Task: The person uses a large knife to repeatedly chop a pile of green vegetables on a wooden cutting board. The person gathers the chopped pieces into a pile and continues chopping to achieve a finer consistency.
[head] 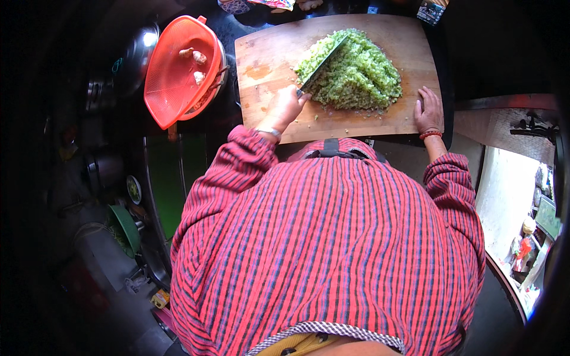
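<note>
A broad heap of finely chopped green vegetable (363,75) lies on a large wooden cutting board (267,49). My left hand (285,104) grips the handle of a kitchen knife (324,63), whose blade slants up and to the right across the heap's left side. How deep the edge sits in the heap is hidden. My right hand (429,111), with a red bead bracelet at the wrist, rests flat on the board's right edge, fingers a little apart and holding nothing. Small green bits are scattered on the wood near the heap.
Left of the board, a red plastic strainer basket (167,89) with several small pale pieces stands tilted over another container. A metal pot or lid (144,49) is farther left. A small patterned box (429,12) sits beyond the board's far right corner. Low at left is a green basket (124,231).
</note>
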A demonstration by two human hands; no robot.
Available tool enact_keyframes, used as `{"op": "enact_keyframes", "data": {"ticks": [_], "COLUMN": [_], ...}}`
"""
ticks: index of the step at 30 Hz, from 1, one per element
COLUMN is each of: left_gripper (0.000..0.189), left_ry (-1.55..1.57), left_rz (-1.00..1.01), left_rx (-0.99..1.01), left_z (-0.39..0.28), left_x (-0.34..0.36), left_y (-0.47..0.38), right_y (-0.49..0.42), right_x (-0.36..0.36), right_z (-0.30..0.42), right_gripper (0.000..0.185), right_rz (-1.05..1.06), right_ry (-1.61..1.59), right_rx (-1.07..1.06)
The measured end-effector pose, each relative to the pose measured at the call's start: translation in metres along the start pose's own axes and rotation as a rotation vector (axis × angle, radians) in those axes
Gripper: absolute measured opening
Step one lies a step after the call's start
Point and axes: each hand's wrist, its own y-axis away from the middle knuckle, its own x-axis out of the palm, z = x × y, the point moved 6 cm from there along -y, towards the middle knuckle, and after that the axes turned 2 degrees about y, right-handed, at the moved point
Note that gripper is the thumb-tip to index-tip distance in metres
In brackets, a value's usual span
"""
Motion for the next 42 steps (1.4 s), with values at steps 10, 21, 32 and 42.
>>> {"op": "enact_keyframes", "data": {"ticks": [10, 21, 32, 42], "left_gripper": [0.040, 0.036, 0.037, 0.037], "left_ry": [-0.033, 0.122, 0.057, 0.102], "left_rz": [0.007, -0.140, -0.066, -0.099], "left_rx": [0.028, 0.073, 0.045, 0.069], "left_z": [-0.006, -0.005, 0.019, 0.010], "left_x": [-0.009, -0.038, -0.012, -0.026], "left_y": [0.000, -0.015, -0.014, -0.014], "right_y": [0.010, 0.010, 0.009, 0.006], "right_x": [0.011, 0.017, 0.013, 0.011], "right_z": [-0.001, -0.007, -0.003, -0.003], "right_gripper": [0.035, 0.034, 0.033, 0.034], "right_rz": [0.027, 0.001, -0.018, -0.007], "right_ry": [0.027, -0.054, -0.009, -0.004], "right_rx": [0.000, -0.006, -0.007, -0.003]}}
